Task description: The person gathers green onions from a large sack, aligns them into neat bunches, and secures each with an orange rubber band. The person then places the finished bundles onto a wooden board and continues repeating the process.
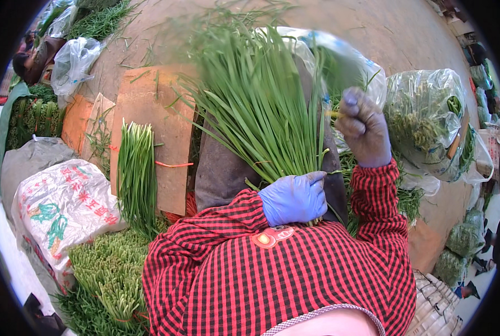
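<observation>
My left hand (pixel 294 198), in a blue glove, grips the cut ends of a large fan of garlic chives (pixel 262 122) above my lap. The leaf tips point away from me and are blurred. My right hand (pixel 361 126), in a dirt-stained glove, is raised to the right of the leaves with its fingers curled; something thin and yellowish shows at its left side, too small to name. A bundle of chives (pixel 136 176) with pale cut ends lies on a brown board (pixel 172 147) to the left, with a red tie (pixel 174 164) beside it.
Stacked chive bundles (pixel 111 269) and a printed white plastic sack (pixel 65 206) stand at lower left. Clear plastic bags of greens (pixel 426 117) sit at right. Loose leaves (pixel 103 19) litter the floor. Another person (pixel 40 61) is at upper left. A woven basket (pixel 430 306) is at lower right.
</observation>
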Available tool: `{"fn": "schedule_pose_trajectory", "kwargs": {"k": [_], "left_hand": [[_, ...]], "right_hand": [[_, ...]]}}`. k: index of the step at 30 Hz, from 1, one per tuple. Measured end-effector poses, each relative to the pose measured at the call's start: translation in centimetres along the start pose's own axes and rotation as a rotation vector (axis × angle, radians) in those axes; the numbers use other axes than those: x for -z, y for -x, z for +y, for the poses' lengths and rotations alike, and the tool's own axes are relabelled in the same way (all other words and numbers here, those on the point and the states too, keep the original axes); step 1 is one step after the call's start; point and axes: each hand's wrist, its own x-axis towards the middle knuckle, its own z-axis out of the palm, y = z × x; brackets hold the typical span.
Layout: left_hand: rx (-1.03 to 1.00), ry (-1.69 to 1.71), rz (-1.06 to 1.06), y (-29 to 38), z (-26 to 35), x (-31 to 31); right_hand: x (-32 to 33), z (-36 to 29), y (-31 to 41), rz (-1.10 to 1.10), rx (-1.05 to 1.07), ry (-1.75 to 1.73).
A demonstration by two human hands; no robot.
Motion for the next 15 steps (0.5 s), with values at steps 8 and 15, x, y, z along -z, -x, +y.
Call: {"fn": "schedule_pose_trajectory", "kwargs": {"k": [8, 15], "left_hand": [[0.004, -0.041, -0.003, 0.2, 0.1, -0.1], [-0.025, -0.089, 0.034, 0.6, 0.3, -0.3]], "right_hand": [[-0.6, 3.9, 0.8, -0.102, -0.038, 1.606], [0.3, 4.4, 4.2, 0.264, -0.084, 0.93]]}}
